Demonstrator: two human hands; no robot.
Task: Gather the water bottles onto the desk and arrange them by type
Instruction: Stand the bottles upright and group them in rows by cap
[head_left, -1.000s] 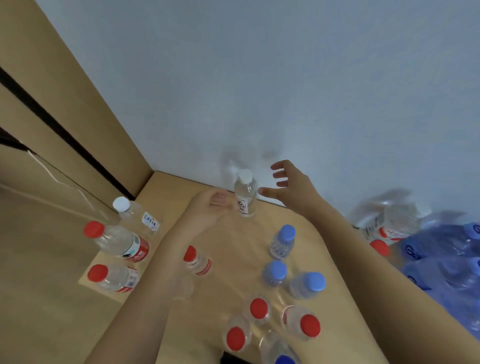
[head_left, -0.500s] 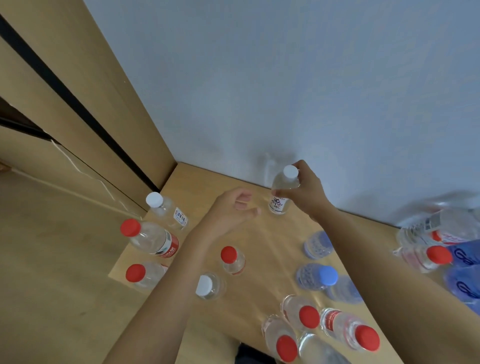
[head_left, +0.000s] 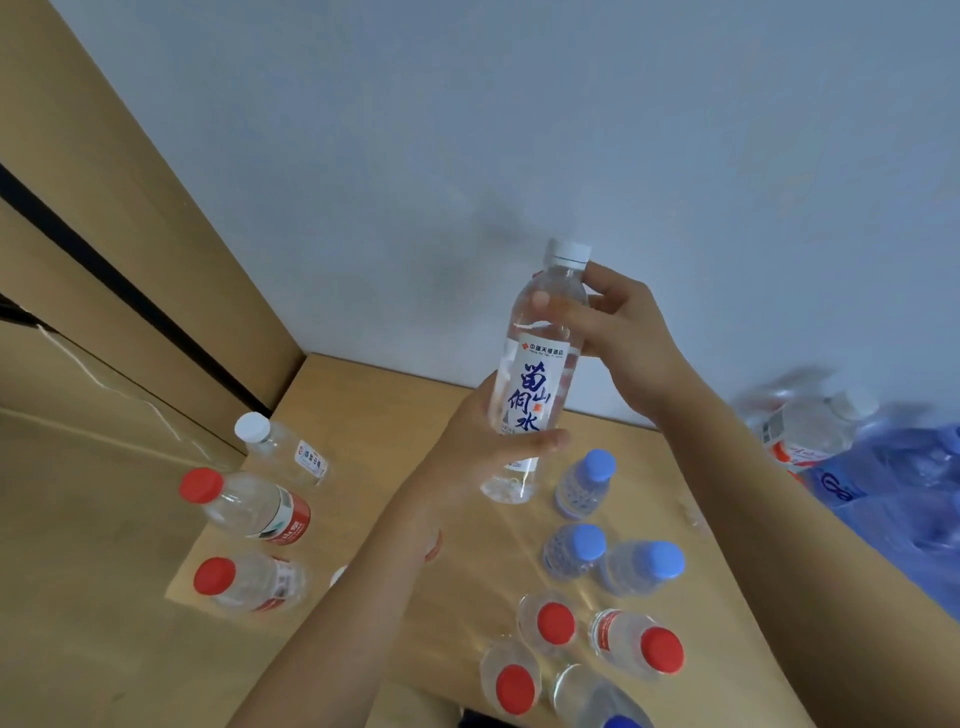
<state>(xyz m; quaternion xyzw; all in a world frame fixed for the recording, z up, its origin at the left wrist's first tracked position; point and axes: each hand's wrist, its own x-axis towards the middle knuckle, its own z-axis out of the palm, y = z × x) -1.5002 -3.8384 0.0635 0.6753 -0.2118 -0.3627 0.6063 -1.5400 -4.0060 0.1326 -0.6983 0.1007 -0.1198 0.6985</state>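
We grip the white-capped bottle (head_left: 535, 384) with both hands (head_left: 485, 441) (head_left: 623, 332) (raised); lowering carelessly could topple the blue-capped bottles (head_left: 584, 486).

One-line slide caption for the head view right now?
Both hands, left and right, hold a white-capped bottle above the desk.

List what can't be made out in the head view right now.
- Wrapped pack of bottles at right: motion blur smears it and the frame edge cuts it off; no count possible.
- Two bottles under the left forearm: only slivers of a red label and a white cap show.
- Blue-capped bottle at bottom: cut by the frame edge.
- Small label on the far-left white-capped bottle: print too small to read.
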